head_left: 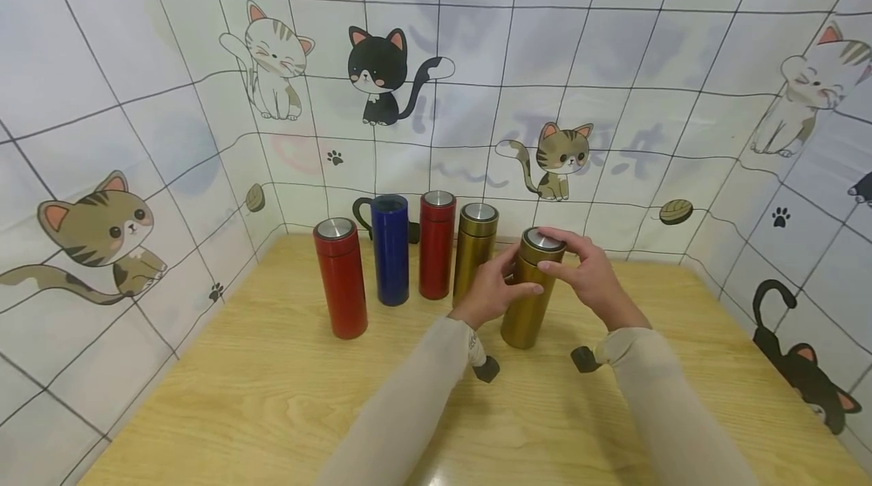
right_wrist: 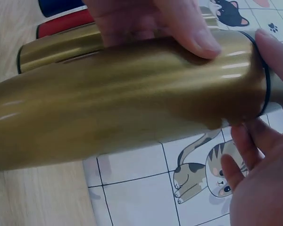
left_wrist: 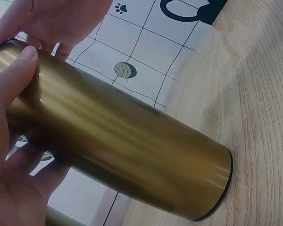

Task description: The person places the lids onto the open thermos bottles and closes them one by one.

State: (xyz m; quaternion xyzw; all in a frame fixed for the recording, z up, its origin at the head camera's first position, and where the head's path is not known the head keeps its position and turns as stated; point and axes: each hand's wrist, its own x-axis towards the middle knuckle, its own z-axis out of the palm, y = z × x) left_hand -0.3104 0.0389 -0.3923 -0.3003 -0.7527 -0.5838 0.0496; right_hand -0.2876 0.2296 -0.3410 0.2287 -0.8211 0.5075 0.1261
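Observation:
An upright gold thermos (head_left: 526, 321) stands at the front right of the group on the table. My left hand (head_left: 487, 291) grips its upper body from the left, the thumb (left_wrist: 20, 75) lying along the near side and the fingers behind. From the right, my right hand (head_left: 594, 278) holds it around the lid (head_left: 543, 239), fingers over the top edge. In the right wrist view the right hand's thumb (right_wrist: 275, 51) sits at the dark ring below the lid, with the other fingers curled on the far side.
Behind and left of my left hand stands a second gold thermos (head_left: 474, 251). Farther left come a red thermos (head_left: 436, 255), a blue one (head_left: 391, 259) and another red one (head_left: 344, 289) nearer the front. A cat-patterned tile backdrop (head_left: 470, 115) borders the wooden table (head_left: 272, 410).

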